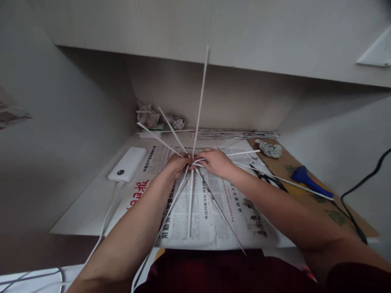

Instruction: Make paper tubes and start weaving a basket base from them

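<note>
Thin white rolled-paper sticks [200, 101] fan out in all directions from a crossing point above the newspaper [214, 203]. At that crossing my left hand [177, 164] is closed on the sticks from the left, its thumb near the middle. My right hand [215, 160] pinches a stick just right of the centre, and the two hands almost touch. One long stick points up and away, several slant toward me, and others spread to the left and right. My fingers partly hide how the sticks cross.
A white power bank [128, 165] with a cable lies left. Right are a blue glue gun [310, 181], black-handled scissors [269, 177], crumpled paper [270, 149] and cardboard [336, 203]. Behind lie a bundle of paper sticks [235, 134] and a plastic bag [147, 116]. A low panel [244, 36] overhangs.
</note>
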`<state>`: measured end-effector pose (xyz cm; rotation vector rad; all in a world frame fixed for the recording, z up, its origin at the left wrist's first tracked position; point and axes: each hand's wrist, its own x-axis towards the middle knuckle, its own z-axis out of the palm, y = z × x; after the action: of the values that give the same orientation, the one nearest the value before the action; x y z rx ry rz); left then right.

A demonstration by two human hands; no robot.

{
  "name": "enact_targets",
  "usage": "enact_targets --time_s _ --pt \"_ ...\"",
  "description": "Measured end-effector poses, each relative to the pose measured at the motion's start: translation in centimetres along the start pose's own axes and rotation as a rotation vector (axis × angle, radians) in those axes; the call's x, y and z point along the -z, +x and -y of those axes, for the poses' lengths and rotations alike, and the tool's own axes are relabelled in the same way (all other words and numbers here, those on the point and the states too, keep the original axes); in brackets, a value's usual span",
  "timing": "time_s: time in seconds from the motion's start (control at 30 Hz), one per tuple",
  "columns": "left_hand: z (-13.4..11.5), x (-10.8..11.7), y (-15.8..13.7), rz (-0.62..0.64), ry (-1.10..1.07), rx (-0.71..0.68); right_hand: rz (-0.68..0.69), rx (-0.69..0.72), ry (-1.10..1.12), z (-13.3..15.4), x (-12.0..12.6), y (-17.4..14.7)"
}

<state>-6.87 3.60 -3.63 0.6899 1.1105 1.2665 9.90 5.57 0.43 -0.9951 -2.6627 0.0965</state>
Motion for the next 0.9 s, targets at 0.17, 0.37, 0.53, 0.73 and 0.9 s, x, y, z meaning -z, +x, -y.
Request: enact_targets --time_s 0.17,0.37,0.53,0.73,0.9 --pt "-0.2 -0.3 -0.3 -0.048 -0.034 0.009 0.052 -0.009 -0.081 0.6 0.5 0.2" --pt "-0.1 -0.5 -0.4 -0.014 -0.032 0.046 0.149 -0.08 -0.119 1.2 1.2 1.1" --pt "0.1 -0.5 -0.2 0.014 -0.031 0.067 0.206 -0.088 -0.092 1.0 1.7 1.4" --pt "0.7 -0.7 -0.4 0.063 -0.02 0.034 0.196 -0.081 -0.113 0.3 1.9 0.7" --pt "1.2 -1.0 -0.8 0.109 0.022 0.028 0.137 -0.055 -0.216 0.1 2.6 -0.4"
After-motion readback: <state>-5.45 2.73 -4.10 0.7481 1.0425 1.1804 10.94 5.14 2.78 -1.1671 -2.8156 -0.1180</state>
